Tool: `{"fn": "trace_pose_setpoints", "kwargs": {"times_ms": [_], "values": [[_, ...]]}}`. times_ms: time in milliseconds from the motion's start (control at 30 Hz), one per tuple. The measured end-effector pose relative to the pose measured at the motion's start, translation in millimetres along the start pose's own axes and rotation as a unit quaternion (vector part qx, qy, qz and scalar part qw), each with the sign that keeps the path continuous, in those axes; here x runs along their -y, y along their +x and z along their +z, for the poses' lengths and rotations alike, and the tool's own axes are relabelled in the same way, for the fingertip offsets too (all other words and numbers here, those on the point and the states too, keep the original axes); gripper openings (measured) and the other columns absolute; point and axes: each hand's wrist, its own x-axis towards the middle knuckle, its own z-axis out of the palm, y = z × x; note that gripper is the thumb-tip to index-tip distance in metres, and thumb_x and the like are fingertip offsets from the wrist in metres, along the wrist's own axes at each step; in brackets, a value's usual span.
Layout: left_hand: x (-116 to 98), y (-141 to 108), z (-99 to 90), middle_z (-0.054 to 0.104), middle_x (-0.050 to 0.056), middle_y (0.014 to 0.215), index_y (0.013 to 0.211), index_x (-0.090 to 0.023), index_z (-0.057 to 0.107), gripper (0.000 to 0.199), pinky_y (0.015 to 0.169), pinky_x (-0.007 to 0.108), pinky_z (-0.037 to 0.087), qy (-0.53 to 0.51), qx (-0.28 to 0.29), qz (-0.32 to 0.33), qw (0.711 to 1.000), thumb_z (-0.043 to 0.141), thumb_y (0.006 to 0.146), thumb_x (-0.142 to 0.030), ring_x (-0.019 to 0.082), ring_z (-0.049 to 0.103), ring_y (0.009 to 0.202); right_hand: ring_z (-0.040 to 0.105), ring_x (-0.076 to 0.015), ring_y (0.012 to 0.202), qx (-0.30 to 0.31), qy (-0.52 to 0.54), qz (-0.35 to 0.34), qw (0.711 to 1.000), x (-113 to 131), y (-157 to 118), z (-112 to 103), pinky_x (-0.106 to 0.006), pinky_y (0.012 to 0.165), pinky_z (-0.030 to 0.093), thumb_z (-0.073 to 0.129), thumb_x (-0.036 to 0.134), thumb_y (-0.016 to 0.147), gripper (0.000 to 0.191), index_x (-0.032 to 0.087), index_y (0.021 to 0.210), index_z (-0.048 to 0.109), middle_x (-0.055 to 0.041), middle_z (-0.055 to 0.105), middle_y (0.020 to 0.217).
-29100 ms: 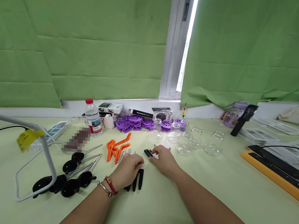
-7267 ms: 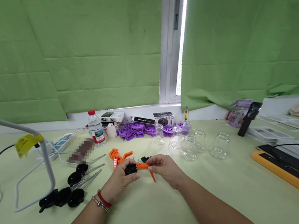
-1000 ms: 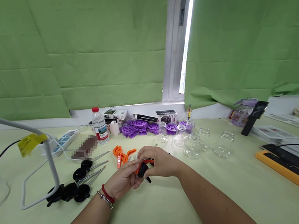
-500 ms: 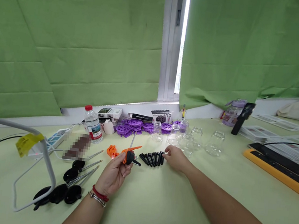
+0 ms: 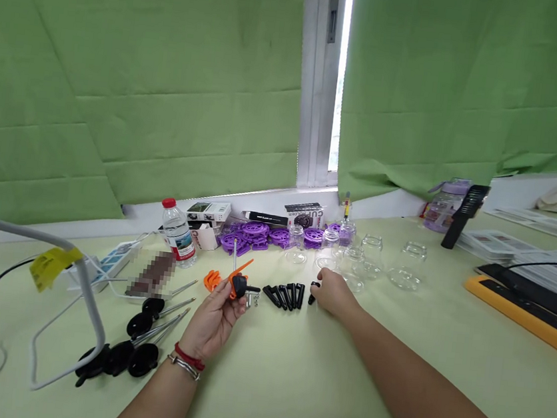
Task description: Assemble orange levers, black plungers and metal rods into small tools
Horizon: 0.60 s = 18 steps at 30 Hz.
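My left hand (image 5: 218, 323) is closed on an orange-and-black plastic piece (image 5: 238, 286) with a thin metal rod standing up from it. Small metal bits (image 5: 251, 299) show just right of those fingers. Orange plastic parts (image 5: 211, 280) lie on the table behind that hand. My right hand (image 5: 338, 293) pinches a short black plastic piece (image 5: 313, 295), low over the table. Left of it, several similar black pieces (image 5: 286, 296) lie side by side in a row. Part of the pinched piece is hidden by the fingers.
Black discs with metal rods (image 5: 143, 359) lie at left, near a grey metal stand (image 5: 94, 322). Behind are a water bottle (image 5: 178, 234), purple plastic wheels (image 5: 254, 233) and clear glass jars (image 5: 371, 253). An orange-and-black paper trimmer (image 5: 523, 311) lies at right.
My right hand has drawn one black piece off the right end of the row and moved slightly right. The piece in my left hand has turned, its rod now more upright.
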Motion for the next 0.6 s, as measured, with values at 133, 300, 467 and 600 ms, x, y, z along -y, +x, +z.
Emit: {"fn": "trace_pose_setpoints", "kwargs": {"times_ms": [133, 300, 467, 600], "values": [[1.8, 0.7, -1.8, 0.063, 0.006, 0.080, 0.104, -0.013, 0.059, 0.024, 0.056, 0.023, 0.051, 0.006, 0.015, 0.007, 1.000, 0.062, 0.082, -0.022, 0.012, 0.061, 0.064, 0.058, -0.0235, 0.088, 0.006, -0.014, -0.009, 1.000, -0.1, -3.9, -2.1, -0.026, 0.060, 0.037, 0.060, 0.030, 0.074, 0.032, 0.015, 0.102, 0.056, -0.0126, 0.061, 0.102], [1.8, 1.1, -2.1, 0.064, 0.006, 0.083, 0.102, -0.013, 0.060, 0.025, 0.058, 0.025, 0.051, 0.012, 0.014, 0.013, 1.000, 0.063, 0.081, -0.026, 0.012, 0.061, 0.065, 0.058, -0.0240, 0.089, 0.007, -0.029, -0.002, 1.000, 1.5, -6.3, -3.9, -0.026, 0.060, 0.036, 0.060, 0.025, 0.075, 0.033, 0.016, 0.106, 0.054, -0.0131, 0.061, 0.102], [0.2, 0.0, -0.2, 0.065, 0.010, 0.095, 0.102, -0.012, 0.061, 0.027, 0.061, 0.026, 0.052, 0.032, 0.002, 0.019, 0.999, 0.063, 0.081, -0.030, 0.013, 0.061, 0.069, 0.059, -0.0259, 0.091, -0.005, -0.073, -0.006, 0.997, 1.3, -6.3, -3.9, -0.028, 0.061, 0.036, 0.060, 0.021, 0.074, 0.035, 0.016, 0.108, 0.055, -0.0136, 0.062, 0.102], [-0.3, -1.1, -0.3, 0.064, 0.012, 0.105, 0.105, -0.013, 0.061, 0.029, 0.066, 0.029, 0.053, 0.037, 0.015, 0.022, 0.999, 0.062, 0.082, -0.031, 0.015, 0.062, 0.074, 0.058, -0.0253, 0.091, -0.022, -0.057, -0.014, 0.998, -1.9, -4.5, -5.7, -0.028, 0.063, 0.036, 0.060, 0.016, 0.070, 0.036, 0.015, 0.106, 0.058, -0.0125, 0.064, 0.099]]}}
